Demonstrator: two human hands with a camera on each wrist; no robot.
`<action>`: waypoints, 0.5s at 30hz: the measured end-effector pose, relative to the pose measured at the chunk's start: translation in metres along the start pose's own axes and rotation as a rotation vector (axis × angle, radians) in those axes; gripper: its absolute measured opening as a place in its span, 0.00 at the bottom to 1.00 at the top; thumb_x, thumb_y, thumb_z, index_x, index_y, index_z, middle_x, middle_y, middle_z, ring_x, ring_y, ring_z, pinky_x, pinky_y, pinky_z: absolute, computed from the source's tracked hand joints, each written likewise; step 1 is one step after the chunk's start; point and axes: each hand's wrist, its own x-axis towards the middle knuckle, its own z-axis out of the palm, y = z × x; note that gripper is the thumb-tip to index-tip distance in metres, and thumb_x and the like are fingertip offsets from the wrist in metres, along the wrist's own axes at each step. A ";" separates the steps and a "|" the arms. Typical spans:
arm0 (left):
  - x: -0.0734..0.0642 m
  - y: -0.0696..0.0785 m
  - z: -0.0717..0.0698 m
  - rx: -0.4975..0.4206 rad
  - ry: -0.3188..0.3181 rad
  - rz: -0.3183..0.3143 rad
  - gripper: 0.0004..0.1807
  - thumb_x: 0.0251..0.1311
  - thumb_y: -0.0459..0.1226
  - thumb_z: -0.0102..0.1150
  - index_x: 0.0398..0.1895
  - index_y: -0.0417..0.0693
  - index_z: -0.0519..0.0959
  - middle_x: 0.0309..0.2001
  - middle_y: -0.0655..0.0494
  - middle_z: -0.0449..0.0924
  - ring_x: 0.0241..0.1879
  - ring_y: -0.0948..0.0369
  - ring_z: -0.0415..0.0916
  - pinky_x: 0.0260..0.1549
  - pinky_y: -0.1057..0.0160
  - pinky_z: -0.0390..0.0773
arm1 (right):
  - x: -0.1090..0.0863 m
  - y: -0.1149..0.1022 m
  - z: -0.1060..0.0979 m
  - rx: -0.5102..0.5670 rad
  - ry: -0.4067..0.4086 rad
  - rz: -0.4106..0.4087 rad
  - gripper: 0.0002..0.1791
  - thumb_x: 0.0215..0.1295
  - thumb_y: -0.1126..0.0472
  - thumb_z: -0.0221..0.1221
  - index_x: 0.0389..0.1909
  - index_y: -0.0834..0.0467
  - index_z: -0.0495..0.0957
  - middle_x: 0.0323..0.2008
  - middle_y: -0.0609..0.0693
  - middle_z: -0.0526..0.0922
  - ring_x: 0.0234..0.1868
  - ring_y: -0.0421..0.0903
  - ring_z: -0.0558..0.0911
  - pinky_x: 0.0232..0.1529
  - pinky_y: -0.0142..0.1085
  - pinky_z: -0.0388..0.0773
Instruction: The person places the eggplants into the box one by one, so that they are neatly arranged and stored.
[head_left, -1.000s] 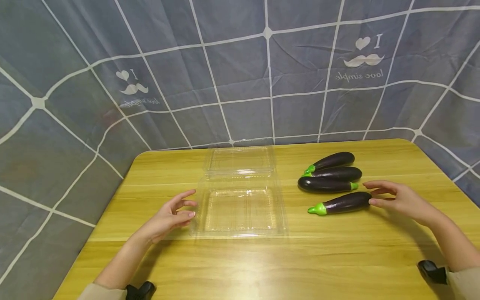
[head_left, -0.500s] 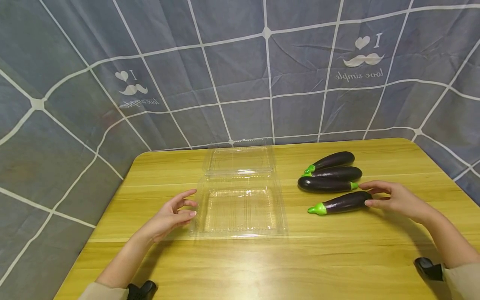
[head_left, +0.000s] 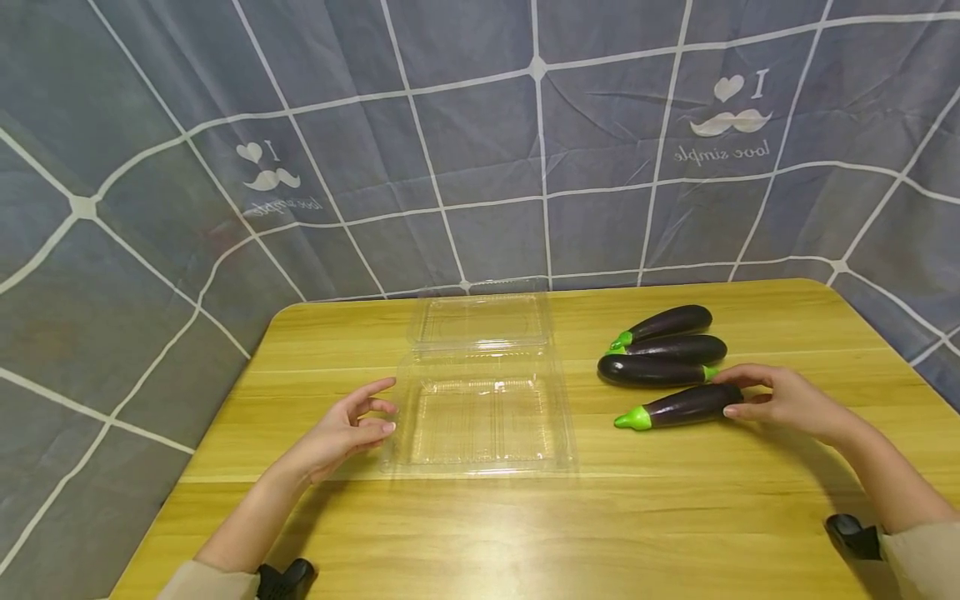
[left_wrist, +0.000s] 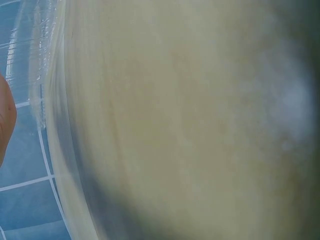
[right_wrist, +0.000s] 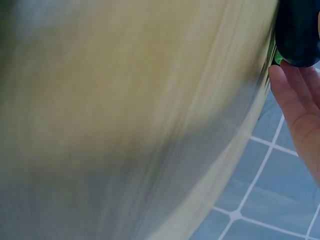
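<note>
In the head view my right hand holds the blunt dark end of the nearest eggplant, thumb on the near side and fingers on the far side. Its green stem points left. The right wrist view catches the fingers at the dark end of an eggplant. My left hand is at the left edge of a clear plastic clamshell box, fingers loosely bent and apart; whether they touch the rim is hard to tell. The box lies unfolded, its lid toward the back.
Three more eggplants lie close together just behind the held one, at the right of the wooden table. A grey curtain with white lines hangs behind the table and along its sides.
My right hand has moved left, farther over the eggplant's blunt end, and now holds it. The eggplant has shifted very slightly left. My left hand and the box have stayed put.
</note>
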 end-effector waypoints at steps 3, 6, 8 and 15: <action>0.001 0.000 0.001 0.000 0.001 -0.004 0.41 0.60 0.30 0.56 0.72 0.39 0.45 0.51 0.43 0.63 0.42 0.60 0.75 0.38 0.66 0.76 | 0.000 0.000 0.001 0.009 -0.006 -0.010 0.20 0.49 0.65 0.69 0.44 0.62 0.78 0.41 0.31 0.76 0.42 0.23 0.72 0.36 0.21 0.72; 0.001 0.000 0.001 0.000 0.005 -0.007 0.41 0.60 0.29 0.57 0.72 0.39 0.46 0.51 0.44 0.64 0.42 0.60 0.75 0.38 0.66 0.76 | 0.000 -0.001 0.001 0.018 -0.011 -0.014 0.19 0.48 0.66 0.69 0.43 0.61 0.78 0.40 0.34 0.77 0.41 0.23 0.73 0.36 0.21 0.72; 0.001 0.000 0.001 0.002 0.007 -0.008 0.41 0.60 0.29 0.57 0.72 0.39 0.46 0.51 0.44 0.64 0.41 0.60 0.75 0.38 0.66 0.76 | 0.001 -0.002 0.001 0.018 -0.017 -0.010 0.19 0.48 0.66 0.69 0.43 0.61 0.78 0.40 0.36 0.78 0.41 0.24 0.74 0.36 0.22 0.73; 0.001 0.000 0.001 0.006 0.010 -0.013 0.41 0.60 0.29 0.57 0.72 0.39 0.46 0.50 0.45 0.64 0.41 0.60 0.75 0.37 0.66 0.76 | 0.000 -0.005 0.001 0.004 -0.023 0.012 0.18 0.50 0.65 0.68 0.43 0.60 0.78 0.40 0.38 0.78 0.41 0.26 0.73 0.35 0.24 0.73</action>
